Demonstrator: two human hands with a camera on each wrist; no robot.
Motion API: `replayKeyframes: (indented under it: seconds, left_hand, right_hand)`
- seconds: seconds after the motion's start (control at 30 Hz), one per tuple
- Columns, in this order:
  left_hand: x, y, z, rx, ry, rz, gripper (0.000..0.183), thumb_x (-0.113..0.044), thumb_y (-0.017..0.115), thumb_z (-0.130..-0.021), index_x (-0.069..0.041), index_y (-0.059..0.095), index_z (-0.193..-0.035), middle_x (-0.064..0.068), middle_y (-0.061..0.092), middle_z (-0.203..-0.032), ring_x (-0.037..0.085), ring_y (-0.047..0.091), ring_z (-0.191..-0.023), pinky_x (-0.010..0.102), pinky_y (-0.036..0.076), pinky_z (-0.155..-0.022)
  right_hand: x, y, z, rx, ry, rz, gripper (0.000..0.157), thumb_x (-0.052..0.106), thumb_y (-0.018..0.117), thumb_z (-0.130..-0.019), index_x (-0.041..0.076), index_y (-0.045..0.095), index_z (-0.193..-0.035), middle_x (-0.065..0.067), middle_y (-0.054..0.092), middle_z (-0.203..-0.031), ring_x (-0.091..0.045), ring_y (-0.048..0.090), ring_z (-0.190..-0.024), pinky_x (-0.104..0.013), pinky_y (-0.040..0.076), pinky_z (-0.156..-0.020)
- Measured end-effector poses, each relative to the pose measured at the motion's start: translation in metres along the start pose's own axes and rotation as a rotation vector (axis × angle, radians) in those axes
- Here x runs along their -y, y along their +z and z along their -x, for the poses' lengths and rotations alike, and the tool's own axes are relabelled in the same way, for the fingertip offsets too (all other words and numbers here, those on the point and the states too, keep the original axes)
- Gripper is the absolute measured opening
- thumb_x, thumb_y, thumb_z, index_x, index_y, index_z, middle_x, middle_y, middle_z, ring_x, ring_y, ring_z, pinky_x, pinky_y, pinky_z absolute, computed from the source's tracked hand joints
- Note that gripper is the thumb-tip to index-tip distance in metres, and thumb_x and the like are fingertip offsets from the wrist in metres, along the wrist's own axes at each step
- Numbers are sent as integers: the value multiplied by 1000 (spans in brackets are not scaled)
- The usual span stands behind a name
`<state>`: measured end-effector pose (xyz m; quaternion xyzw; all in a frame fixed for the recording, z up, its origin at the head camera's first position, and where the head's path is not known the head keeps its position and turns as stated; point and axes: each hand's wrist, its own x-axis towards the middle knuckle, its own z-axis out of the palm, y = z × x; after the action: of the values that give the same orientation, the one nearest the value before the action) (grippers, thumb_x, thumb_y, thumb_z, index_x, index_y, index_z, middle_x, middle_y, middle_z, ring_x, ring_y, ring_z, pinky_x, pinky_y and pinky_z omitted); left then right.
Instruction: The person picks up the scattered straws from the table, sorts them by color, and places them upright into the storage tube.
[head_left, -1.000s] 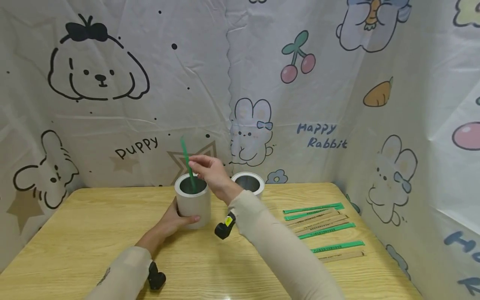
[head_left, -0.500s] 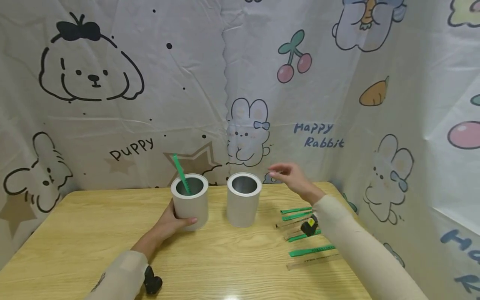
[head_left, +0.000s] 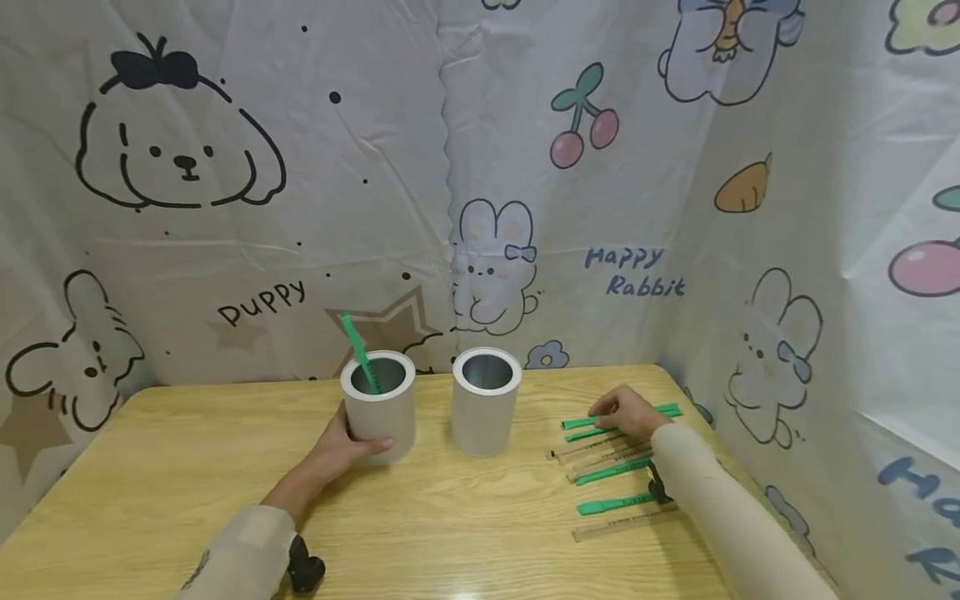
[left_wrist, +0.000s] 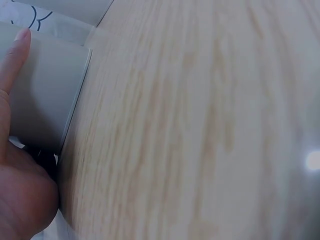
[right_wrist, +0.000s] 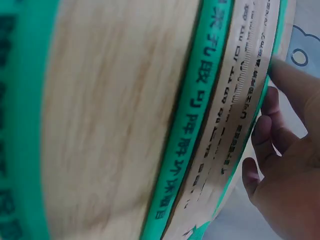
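Note:
In the head view, my left hand (head_left: 341,450) holds a white cylindrical cup (head_left: 384,421) with a dark grey inside. The thumb lies across the cup's front, as the left wrist view also shows; its other fingers are hidden behind. One slim green wrapped stick (head_left: 360,352) leans in that cup, its top above the rim. My right hand (head_left: 630,412) is down among the slim green and tan wrapped sticks, at the two far green sticks (head_left: 577,424). In the right wrist view its bent fingers (right_wrist: 262,135) are at a green stick's edge; whether they pinch it cannot be made out.
A second white cup (head_left: 486,417) stands right of the held one. Several printed sticks, green (head_left: 611,505) and tan (head_left: 622,523), lie roughly parallel at the table's right. A patterned cloth (head_left: 375,125) hangs behind and beside the wooden table (head_left: 450,533).
My right hand has let go of the green stick in the left cup and moved right and down to the sticks. My left hand still holds the cup.

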<state>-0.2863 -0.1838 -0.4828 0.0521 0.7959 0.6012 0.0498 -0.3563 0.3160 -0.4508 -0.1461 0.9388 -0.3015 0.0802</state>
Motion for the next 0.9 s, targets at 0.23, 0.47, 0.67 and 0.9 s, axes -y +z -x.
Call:
replayKeyframes:
  seconds: [0.23,0.47,0.67,0.9]
  left_hand:
    - [3,4,1,6,10,9,106,-24,83,-85,-6,9,-160,24,28,-162,44,31,-149,59,24,-124]
    - [0,0,0,-16,-2,3,106,-23,83,-84,-7,11,-160,23,29,-162,43,31,-150,59,24,-124]
    - [-3,0,2,1,5,6,108,-22,82,-85,-6,8,-161,23,27,-162,44,29,-150,60,23,-124]
    - [-2,1,3,-4,-6,14,107,-23,83,-85,-7,8,-161,22,27,-162,43,29,-150,59,23,-124]
  right_hand:
    - [7,-6,-4,-58,6,35,6,7,70,-93,4,76,-95,-9,70,-93,-17,52,-77,-47,47,-78]
    - [80,-44,-12,-243,-103,-234,24,12,67,-98,-8,70,-112,-4,65,-91,-12,53,-79,-24,47,-68]
    - [195,-62,-8,-320,-232,-694,11,10,65,-99,13,73,-105,12,66,-92,-8,58,-92,-25,49,-88]
    - [303,-33,-12,-87,-523,-1309,11,14,78,-81,24,75,-85,9,70,-84,-5,61,-81,-20,48,-82]
